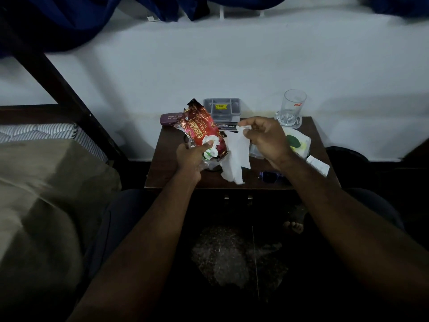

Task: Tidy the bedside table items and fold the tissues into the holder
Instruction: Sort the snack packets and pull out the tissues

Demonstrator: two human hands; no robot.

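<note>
Fingers of the left hand (189, 159) curled round a red biscuit wrapper (202, 129), thumb pinning a crumpled tissue (213, 142) against it, above the bedside table's (162, 173) left half. The right hand (267, 140) pinched the top edge of a white tissue sheet (235, 156) that hung over the table's middle. A tissue pack (299, 141) lay just right of that hand, and a glass (293, 108) stood at the far right corner.
</note>
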